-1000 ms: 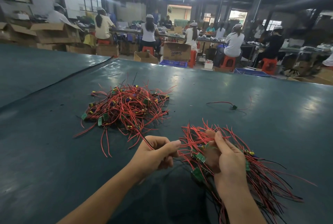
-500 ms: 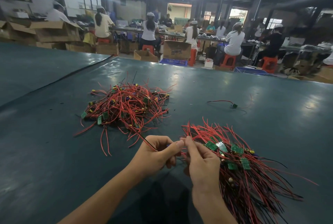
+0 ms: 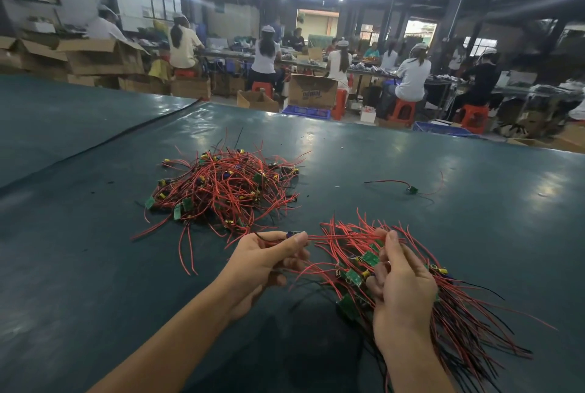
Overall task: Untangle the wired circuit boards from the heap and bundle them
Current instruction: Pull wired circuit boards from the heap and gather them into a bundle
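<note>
- Bundle of red- and black-wired green circuit boards (image 3: 357, 275): near edge of table, rt. of centre, gripped by right hand (image 3: 402, 294). Fingers curl round it, thumb up over wires; wire tails fan out to lower rt.
- Left hand (image 3: 266, 261): thumb & forefinger pinch one red wire (image 3: 335, 237) by a small blue part; wire runs rt. into bundle.
- Tangled heap of red-wired boards (image 3: 221, 190): on dark teal table (image 3: 79, 266), beyond left hand, apart from bundle.
- Single wired board (image 3: 411, 190): alone, well rt. of heap.
- Brown cardboard box w/ blue print (image 3: 311, 92): past table's far edge; lettering unreadable, contents hidden.
- Blue plastic crate (image 3: 304, 111): at foot of box; contents cannot tell.
- Open cardboard boxes (image 3: 101, 58): far left, flaps up, contents not visible.
</note>
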{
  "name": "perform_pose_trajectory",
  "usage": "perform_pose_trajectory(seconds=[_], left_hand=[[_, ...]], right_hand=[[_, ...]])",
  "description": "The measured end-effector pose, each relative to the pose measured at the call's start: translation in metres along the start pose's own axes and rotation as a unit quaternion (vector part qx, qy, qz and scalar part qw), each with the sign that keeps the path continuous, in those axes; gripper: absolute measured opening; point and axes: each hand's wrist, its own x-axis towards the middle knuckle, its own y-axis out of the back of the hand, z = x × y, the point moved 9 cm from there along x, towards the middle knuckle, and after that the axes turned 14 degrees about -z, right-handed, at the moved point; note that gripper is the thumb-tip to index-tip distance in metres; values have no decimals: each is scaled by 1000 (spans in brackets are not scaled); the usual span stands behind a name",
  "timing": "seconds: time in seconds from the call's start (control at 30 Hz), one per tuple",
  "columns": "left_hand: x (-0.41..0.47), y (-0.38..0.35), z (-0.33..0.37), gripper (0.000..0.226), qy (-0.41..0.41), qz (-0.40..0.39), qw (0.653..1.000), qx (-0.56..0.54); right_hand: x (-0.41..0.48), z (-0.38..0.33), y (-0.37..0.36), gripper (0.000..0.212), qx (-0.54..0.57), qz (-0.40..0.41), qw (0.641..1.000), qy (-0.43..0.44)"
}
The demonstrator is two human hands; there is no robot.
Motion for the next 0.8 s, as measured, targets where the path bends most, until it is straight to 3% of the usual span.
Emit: perform_pose_trajectory(seconds=[0.27, 0.43, 0.6, 0.67, 0.8], left_hand=[[-3, 21, 10, 37, -42, 117, 992, -6], [-1, 42, 0, 33, -44, 148, 963, -221], [4, 43, -5, 19, -57, 106, 937, -328], [6, 32, -5, 22, -35, 56, 950, -306], [8, 5, -7, 53, 22, -31, 982, -186]], right_hand=[[-5, -11, -18, 11, -76, -63, 991, 86], [-7, 0, -36, 28, -122, -150, 979, 59], [-5, 6, -36, 21, -152, -155, 975, 40], [-6, 8, -38, 17, -157, -156, 975, 32], [-12, 16, -48, 19, -158, -175, 972, 11]])
